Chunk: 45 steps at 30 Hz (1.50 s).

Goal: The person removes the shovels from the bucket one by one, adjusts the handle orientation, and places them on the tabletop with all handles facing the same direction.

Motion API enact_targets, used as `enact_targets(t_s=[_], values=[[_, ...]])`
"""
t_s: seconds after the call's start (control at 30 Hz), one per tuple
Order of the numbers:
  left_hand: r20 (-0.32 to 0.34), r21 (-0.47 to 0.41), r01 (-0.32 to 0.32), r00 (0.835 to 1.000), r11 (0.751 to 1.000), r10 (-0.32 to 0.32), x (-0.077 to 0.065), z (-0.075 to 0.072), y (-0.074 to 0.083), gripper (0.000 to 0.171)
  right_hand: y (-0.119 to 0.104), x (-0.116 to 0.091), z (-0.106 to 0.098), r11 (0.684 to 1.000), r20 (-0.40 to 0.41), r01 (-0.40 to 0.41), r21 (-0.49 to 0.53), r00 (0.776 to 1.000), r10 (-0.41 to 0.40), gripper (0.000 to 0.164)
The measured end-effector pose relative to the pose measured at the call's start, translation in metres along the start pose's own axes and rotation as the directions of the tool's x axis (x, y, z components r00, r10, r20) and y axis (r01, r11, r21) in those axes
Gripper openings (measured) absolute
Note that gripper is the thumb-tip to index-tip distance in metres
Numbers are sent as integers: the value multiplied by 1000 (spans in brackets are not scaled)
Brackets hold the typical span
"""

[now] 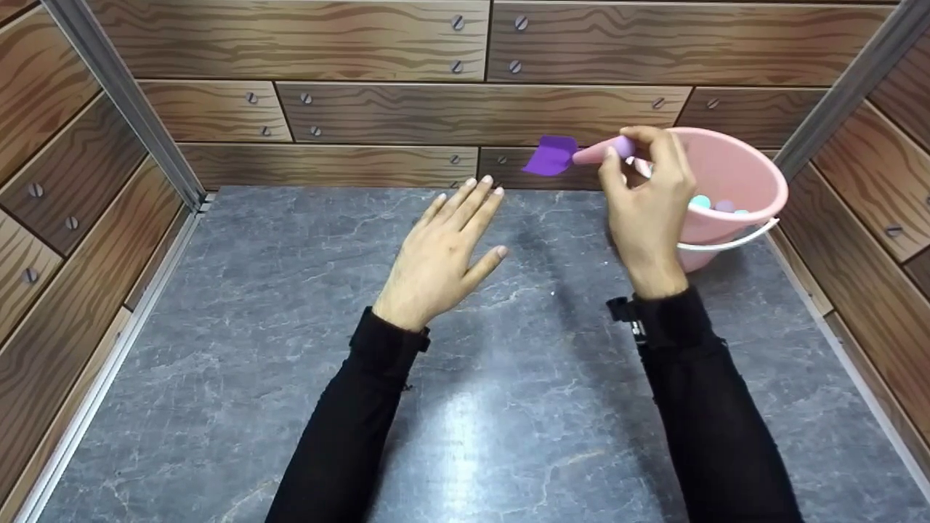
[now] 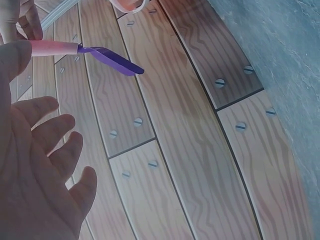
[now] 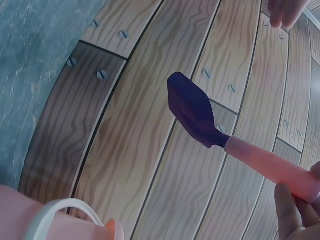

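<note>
In the head view my right hand (image 1: 652,196) pinches the pink handle of a toy shovel (image 1: 554,155) between thumb and fingers. Its purple blade points left, held above the floor. Close behind that hand stands a pink bucket (image 1: 734,171) with a white handle, partly hidden by the hand. Small turquoise and lilac balls (image 1: 700,202) lie inside it. My left hand (image 1: 443,254) is palm down in the air, its fingers straight, touching nothing. The left wrist view shows the shovel (image 2: 112,61) beyond the left hand's fingers; the right wrist view shows its blade (image 3: 192,110) from close by.
Wood-patterned walls (image 1: 378,112) with printed screws enclose the grey marbled floor (image 1: 305,407) at the back and both sides. Metal strips (image 1: 131,109) run along the corners. The bucket sits near the back right corner, its white handle (image 1: 726,245) hanging down in front.
</note>
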<state>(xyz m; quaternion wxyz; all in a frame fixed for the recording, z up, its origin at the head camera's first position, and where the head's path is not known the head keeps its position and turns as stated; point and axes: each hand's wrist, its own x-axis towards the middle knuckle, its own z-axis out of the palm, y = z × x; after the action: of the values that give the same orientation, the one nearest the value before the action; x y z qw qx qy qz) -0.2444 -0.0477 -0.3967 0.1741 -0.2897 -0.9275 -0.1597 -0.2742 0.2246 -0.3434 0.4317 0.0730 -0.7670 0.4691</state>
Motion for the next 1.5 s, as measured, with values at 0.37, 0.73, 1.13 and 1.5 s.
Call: enact_targets(t_s=[0.37,0.73,1.13,1.5], values=[[-2,-16,3,1000,1000,-3,2,3,-2,77,1,-13,7,1000,29,-8,19,1000,8,27],[-69,-72,-28,997,997,23,2,9,-5,73,-2,-29,17,999,70,15,52,997,-19,26],[-205,-64,-87,976,994,72,4,13,-8,65,-8,-43,23,992,123,-38,121,992,23,27],[-271,-66,-118,958,991,96,6,18,-8,62,-11,-55,27,966,174,-125,228,981,86,24]])
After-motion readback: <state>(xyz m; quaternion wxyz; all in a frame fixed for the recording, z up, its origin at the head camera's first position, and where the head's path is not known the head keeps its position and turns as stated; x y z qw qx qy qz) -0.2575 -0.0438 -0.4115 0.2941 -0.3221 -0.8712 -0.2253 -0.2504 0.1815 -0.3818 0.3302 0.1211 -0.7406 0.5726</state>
